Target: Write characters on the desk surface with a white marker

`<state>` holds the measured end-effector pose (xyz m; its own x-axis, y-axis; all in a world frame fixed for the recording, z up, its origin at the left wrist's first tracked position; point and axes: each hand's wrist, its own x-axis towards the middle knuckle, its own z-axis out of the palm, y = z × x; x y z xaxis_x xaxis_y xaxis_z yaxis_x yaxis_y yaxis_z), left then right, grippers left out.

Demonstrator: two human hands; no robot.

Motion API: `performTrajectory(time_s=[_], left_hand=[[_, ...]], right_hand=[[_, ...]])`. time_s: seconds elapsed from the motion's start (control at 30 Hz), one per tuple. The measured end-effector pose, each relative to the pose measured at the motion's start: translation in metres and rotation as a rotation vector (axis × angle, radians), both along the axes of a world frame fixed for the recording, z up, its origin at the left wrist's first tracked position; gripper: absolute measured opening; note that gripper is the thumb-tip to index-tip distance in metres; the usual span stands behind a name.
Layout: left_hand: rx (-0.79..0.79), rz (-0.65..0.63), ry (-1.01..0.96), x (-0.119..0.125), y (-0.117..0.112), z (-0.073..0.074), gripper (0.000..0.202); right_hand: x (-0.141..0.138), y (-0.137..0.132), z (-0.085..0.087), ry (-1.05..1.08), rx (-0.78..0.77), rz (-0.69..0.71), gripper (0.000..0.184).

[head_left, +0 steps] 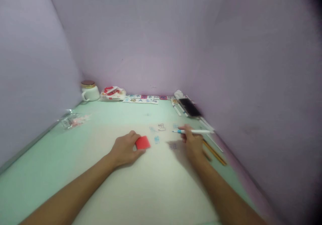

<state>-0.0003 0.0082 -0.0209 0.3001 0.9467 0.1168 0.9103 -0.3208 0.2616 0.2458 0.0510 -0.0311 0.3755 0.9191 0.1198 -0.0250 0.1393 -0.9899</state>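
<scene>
Between the thumb and fingers of my left hand (127, 148) is a small red square card (143, 142), held at its left edge low over the white sheet (141, 184). My right hand (192, 144) grips a white marker pen (197, 131) with a blue band near its tip. The pen lies nearly level, its tip pointing left, above the sheet. Several handwritten characters (161, 127) in blue and dark ink stand on the sheet between my hands. One dark character (173, 146) lies in the shadow of my right hand.
Two rows of small character cards (141, 101) line the back wall. A white lidded mug (91, 93) and a red-and-white packet (113, 93) stand at back left. Clear plastic wrapping (72, 120) lies left. Right are a dark phone (190, 107), more pens (177, 110) and yellowish pencils (215, 153).
</scene>
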Motion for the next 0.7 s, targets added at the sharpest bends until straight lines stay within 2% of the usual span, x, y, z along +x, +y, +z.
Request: performTrajectory(time_s=[0.23, 0.53, 0.7], left_hand=[[-0.013, -0.013, 0.000, -0.0013, -0.0004, -0.0012, 0.033], [0.002, -0.028, -0.001, -0.0021, -0.0028, -0.0021, 0.031], [-0.004, -0.031, 0.006, -0.0031, -0.0013, -0.0028, 0.033]], right_hand=[[-0.0004, 0.0002, -0.0010, 0.026, -0.029, -0.003, 0.047], [0.0060, 0.0014, 0.0022, 0.104, -0.028, -0.144, 0.045], [0.0071, 0.0043, 0.0005, 0.140, -0.028, -0.146, 0.048]])
